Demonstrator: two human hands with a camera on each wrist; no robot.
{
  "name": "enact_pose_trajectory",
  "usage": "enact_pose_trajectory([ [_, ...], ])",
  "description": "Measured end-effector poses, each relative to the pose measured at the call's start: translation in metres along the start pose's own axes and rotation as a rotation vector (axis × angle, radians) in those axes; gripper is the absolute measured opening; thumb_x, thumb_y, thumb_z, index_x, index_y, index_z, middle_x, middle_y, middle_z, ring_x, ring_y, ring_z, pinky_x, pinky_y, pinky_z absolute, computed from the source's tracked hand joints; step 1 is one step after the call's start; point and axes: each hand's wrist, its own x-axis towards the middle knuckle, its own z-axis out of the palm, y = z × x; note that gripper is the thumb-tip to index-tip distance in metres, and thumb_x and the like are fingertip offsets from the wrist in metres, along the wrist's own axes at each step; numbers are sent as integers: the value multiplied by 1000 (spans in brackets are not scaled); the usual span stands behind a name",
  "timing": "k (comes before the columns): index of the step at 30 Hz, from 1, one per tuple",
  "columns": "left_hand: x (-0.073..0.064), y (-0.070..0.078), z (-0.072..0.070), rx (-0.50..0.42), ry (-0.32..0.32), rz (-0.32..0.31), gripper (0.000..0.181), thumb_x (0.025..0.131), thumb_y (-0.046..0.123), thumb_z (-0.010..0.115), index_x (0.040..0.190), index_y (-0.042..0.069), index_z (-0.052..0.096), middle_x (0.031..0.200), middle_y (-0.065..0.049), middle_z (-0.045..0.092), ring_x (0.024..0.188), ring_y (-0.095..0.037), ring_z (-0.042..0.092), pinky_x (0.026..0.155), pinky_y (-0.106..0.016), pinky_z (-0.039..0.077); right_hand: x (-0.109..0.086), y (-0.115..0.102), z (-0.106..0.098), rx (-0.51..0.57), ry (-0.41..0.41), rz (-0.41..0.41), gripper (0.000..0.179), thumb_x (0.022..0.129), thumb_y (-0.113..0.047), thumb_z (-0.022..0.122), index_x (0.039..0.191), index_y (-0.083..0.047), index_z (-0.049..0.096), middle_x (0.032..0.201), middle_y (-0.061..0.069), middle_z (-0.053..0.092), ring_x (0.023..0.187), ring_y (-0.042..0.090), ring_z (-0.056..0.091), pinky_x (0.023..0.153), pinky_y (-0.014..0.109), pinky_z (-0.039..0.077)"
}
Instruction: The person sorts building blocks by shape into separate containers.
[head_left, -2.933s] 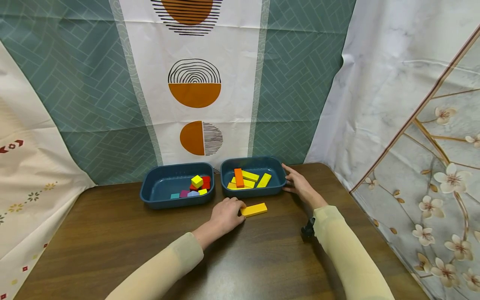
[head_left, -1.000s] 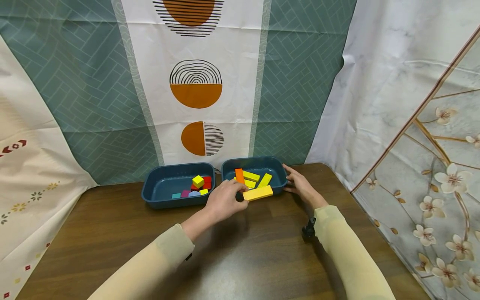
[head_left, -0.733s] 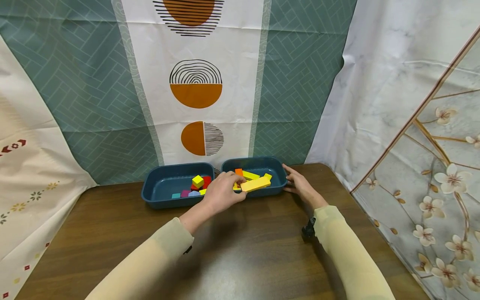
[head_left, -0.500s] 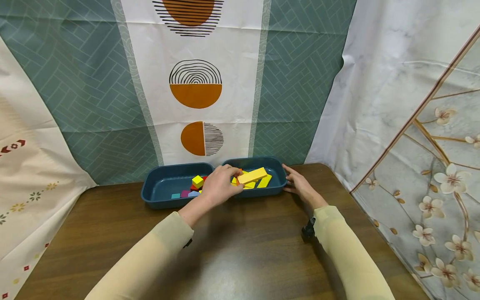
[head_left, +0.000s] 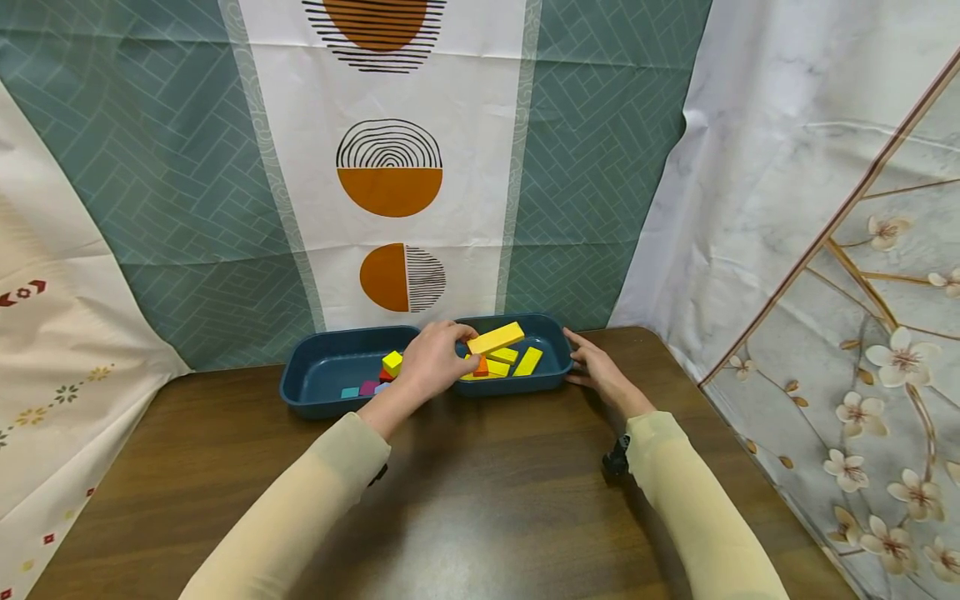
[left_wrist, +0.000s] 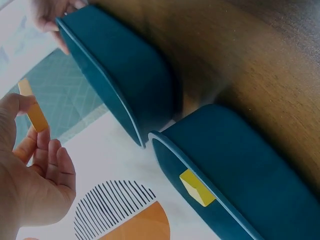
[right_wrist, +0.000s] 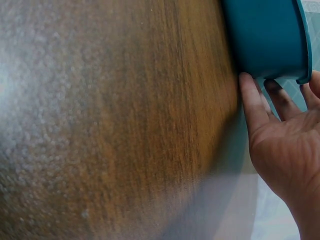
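My left hand [head_left: 433,358] is over the left part of the right blue bin [head_left: 553,379]. Its thumb and fingers pinch a long yellow block [head_left: 497,338] near one end; the left wrist view shows that block [left_wrist: 36,112] above the bin rim. Below it in the bin lie an orange block [head_left: 481,367] and several yellow blocks [head_left: 528,362]. At the bin's right end, my right hand [head_left: 600,367] touches the outer wall with extended fingers. The right wrist view shows the fingertips of the right hand [right_wrist: 285,135] against the bin's end.
Left of it stands a second blue bin [head_left: 300,383] holding a yellow cube [head_left: 392,362] and several small coloured blocks, partly hidden by my left hand. Both bins sit at the back of the brown wooden table [head_left: 480,500], before a hanging patterned cloth [head_left: 390,283].
My left hand has lifted the yellow block from the table and carried it up and away from me, over the right bin. My right hand has stayed at the bin's end.
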Motion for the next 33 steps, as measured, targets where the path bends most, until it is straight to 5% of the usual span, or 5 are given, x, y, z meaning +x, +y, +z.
enact_pose_trajectory([
  [33,16,-17,18,50,-43,-79,40,88,30,77,124,15,74,107,-4,61,97,-22,49,81,-36,48,-2,-2,0,-12,-10,-5,64,104,-9,34,165,-23,23,170,7,11,139,40,44,110,56,42],
])
